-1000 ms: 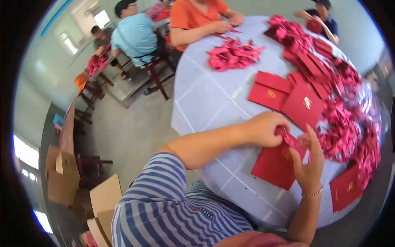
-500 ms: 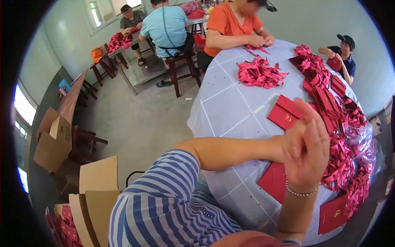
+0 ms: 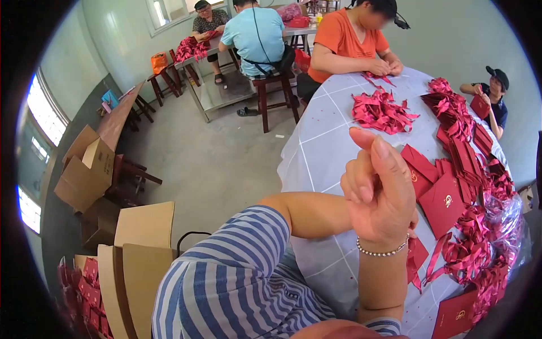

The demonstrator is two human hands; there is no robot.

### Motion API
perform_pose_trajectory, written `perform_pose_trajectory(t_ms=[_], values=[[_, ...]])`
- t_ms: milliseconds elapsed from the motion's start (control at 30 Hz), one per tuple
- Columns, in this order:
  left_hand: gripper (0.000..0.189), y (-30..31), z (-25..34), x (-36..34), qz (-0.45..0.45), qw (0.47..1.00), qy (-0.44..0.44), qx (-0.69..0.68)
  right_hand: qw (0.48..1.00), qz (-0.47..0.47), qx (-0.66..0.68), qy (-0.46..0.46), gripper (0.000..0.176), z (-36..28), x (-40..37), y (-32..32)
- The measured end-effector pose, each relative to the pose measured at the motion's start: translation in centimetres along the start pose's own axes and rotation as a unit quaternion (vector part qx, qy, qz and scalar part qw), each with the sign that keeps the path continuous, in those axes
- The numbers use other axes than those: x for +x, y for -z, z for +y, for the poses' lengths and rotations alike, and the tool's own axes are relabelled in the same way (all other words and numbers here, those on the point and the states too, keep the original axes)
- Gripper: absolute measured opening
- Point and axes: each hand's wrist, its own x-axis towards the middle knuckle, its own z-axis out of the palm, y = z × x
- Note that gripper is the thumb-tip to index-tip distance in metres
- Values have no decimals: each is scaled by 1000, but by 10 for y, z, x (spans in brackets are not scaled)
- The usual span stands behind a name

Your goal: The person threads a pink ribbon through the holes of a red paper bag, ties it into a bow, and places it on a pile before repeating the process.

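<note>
My right hand, with a beaded bracelet at the wrist, is raised over the table. Its thumb and index finger stretch upward, the other fingers curl loosely, and nothing shows between them. My left forearm reaches across behind it. Only a few fingertips of my left hand show past the right palm; the rest is hidden. Just below those fingertips is a red envelope, partly covered by my right wrist, with a ribbon end hanging from it. Right of my hands lies a red envelope with a gold emblem.
Red ribbons lie heaped on the round cloth-covered table, with stacked envelopes and clear plastic along its right side. A person in orange works across from me; others sit farther off. Cardboard boxes stand at left.
The view has shifted, so the room sits farther right. My right hand has moved left and curled more. An emblem-marked envelope now shows beside it, and left fingertips peek out.
</note>
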Motion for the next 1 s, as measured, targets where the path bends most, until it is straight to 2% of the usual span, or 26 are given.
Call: perform_pose_trajectory(t_ms=[67,167,233,333,433,533,667,733,1000], values=[[36,-4,7,0,-2,1000,0,-2,1000,16,-15,16,38,-6,-2,1],[35,-1,16,-2,1,1000,3,-4,998,-29,17,52,36,-14,-6,2],[34,-4,23,0,8,1000,6,-10,996,-30,-60,64,36,-20,-10,0],[32,-8,31,5,12,1000,4,-15,993,1,-100,59,32,-29,-19,-9],[31,-2,34,2,6,1000,6,-10,993,2,-64,98,24,-30,-25,-3],[30,1,37,6,0,1000,6,-8,987,33,-125,96,27,-41,-29,-7],[29,9,39,12,0,1000,4,-7,986,30,-108,119,26,-46,-32,-6],[28,15,39,14,1,1000,4,-7,979,63,-124,147,28,-47,-33,-2],[28,19,35,4,8,999,28,-29,977,49,-163,127,31,-45,-31,-10]])
